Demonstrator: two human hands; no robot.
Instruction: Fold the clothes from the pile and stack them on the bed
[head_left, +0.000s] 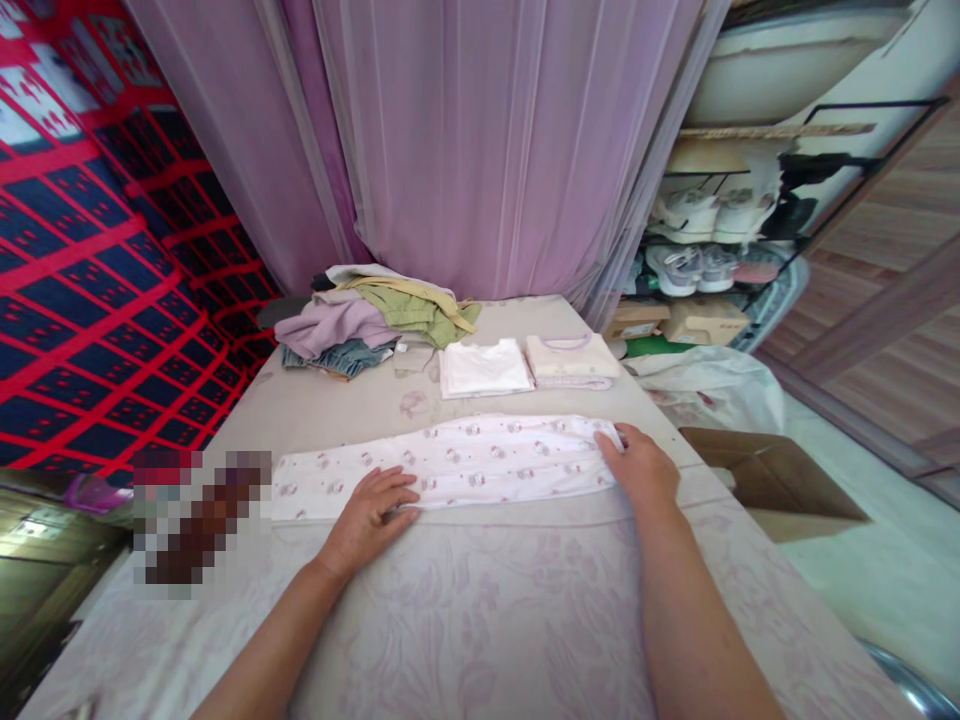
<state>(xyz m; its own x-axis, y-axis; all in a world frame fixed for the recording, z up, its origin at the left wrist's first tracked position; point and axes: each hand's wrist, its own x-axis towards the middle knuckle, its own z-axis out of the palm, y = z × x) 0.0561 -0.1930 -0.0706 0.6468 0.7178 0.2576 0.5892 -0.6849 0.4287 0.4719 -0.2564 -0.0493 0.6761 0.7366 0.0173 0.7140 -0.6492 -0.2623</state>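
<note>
A white garment with small pink prints lies folded into a long strip across the mattress. My left hand rests flat on the strip's near edge, fingers spread. My right hand lies on the strip's right end, fingers curled over the cloth edge. Behind the strip lie two folded pieces side by side, a white one and a cream one with a lilac collar.
A heap of unfolded clothes sits at the far left of the mattress. A pink curtain hangs behind. A shoe rack, a plastic bag and a cardboard box stand on the right.
</note>
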